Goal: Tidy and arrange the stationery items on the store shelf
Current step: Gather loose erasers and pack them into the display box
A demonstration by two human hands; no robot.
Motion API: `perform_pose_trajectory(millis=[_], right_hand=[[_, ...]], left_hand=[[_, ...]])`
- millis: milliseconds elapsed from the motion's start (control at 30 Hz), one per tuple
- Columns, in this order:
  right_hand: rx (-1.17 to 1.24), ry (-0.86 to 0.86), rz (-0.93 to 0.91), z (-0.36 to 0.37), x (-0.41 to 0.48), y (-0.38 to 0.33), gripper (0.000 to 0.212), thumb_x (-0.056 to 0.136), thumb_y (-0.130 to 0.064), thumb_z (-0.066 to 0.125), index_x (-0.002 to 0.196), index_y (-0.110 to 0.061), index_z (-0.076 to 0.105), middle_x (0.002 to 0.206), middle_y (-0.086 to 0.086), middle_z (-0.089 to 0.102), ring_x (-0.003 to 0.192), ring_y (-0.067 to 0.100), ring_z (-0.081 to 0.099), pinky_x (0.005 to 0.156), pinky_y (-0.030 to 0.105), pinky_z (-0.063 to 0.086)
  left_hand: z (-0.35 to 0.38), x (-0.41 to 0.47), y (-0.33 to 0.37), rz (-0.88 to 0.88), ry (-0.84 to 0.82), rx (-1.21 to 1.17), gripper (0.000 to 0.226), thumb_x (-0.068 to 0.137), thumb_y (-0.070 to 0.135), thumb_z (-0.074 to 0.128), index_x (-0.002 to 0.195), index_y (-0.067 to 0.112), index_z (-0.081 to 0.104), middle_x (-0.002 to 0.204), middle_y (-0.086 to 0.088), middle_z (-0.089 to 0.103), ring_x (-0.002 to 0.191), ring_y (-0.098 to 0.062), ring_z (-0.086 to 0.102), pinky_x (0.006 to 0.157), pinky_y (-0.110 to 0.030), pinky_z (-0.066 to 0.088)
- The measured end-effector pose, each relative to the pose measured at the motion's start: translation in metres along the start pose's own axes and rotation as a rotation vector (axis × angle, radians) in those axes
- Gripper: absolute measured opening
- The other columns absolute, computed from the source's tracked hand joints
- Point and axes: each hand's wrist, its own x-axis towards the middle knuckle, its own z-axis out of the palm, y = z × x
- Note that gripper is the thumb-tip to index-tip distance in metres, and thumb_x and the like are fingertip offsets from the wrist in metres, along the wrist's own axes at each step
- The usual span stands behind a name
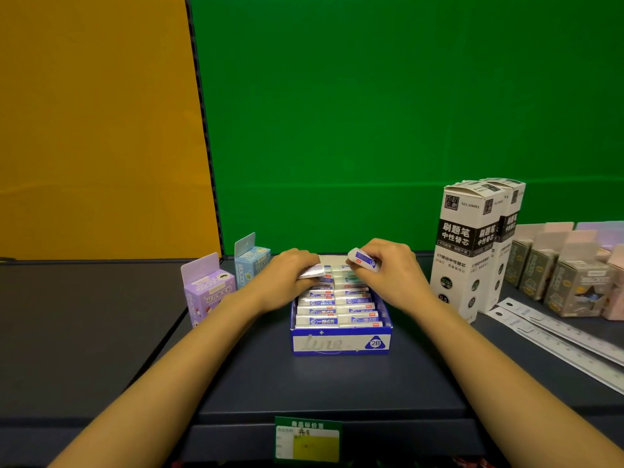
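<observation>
A blue and white display box [341, 342] marked 2B stands in the middle of the dark shelf [324, 383]. Two rows of wrapped white erasers [334, 309] fill it. My left hand [290, 278] rests over the box's far left part, its fingers closed on an eraser [310, 272] at the level of the rows. Above the box's far right corner my right hand [388, 265] pinches a single white and blue eraser [363, 260], tilted and lifted clear of the rows.
A purple carton [209, 292] and a light blue carton [251, 261] stand left of the box. Tall black and white refill boxes [469, 244] stand to the right, with small grey cartons [574, 285] and flat rulers [557, 336] beyond. A green price tag [308, 439] hangs on the shelf's front edge.
</observation>
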Motion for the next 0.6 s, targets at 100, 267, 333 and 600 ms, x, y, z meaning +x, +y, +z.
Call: perform_pose_trajectory(millis=[100,267,333,600], right_hand=[[0.014,-0.002,0.0,0.0003,0.0002,-0.0009,0.018,0.083,-0.026,0.062,0.078,-0.01,0.068,0.082,0.003,0.064,0.075,0.02,0.058,0.069,0.04,0.05],[0.01,-0.009,-0.001,-0.0006,-0.001,-0.001,0.017,0.083,-0.025,0.062,0.079,-0.01,0.069,0.084,0.003,0.065,0.076,0.02,0.058,0.07,0.039,0.05],[0.011,-0.007,-0.003,-0.0009,-0.0015,-0.0002,0.017,0.083,-0.025,0.061,0.079,-0.01,0.069,0.083,0.003,0.065,0.076,0.02,0.058,0.07,0.039,0.05],[0.01,-0.049,-0.001,0.0001,-0.0003,0.0036,0.02,0.085,-0.027,0.06,0.079,-0.009,0.066,0.077,0.003,0.063,0.072,0.018,0.056,0.065,0.034,0.045]], left_hand=[[-0.0004,0.0022,-0.0004,-0.015,-0.014,0.006,0.024,0.087,0.024,0.059,0.1,0.004,0.064,0.104,-0.013,0.063,0.095,-0.024,0.053,0.071,-0.022,0.028],[-0.0013,0.001,-0.0012,-0.025,-0.027,-0.017,0.024,0.086,0.025,0.06,0.095,0.004,0.068,0.101,-0.012,0.06,0.085,-0.016,0.05,0.071,-0.024,0.032],[-0.0036,-0.0008,-0.0018,-0.026,-0.017,-0.016,0.024,0.087,0.024,0.06,0.096,0.003,0.068,0.101,-0.013,0.062,0.087,-0.02,0.054,0.07,-0.025,0.033],[-0.0069,-0.001,-0.005,-0.005,-0.081,-0.048,0.024,0.084,0.027,0.063,0.092,0.005,0.067,0.101,-0.009,0.062,0.088,-0.018,0.054,0.076,-0.028,0.04]])
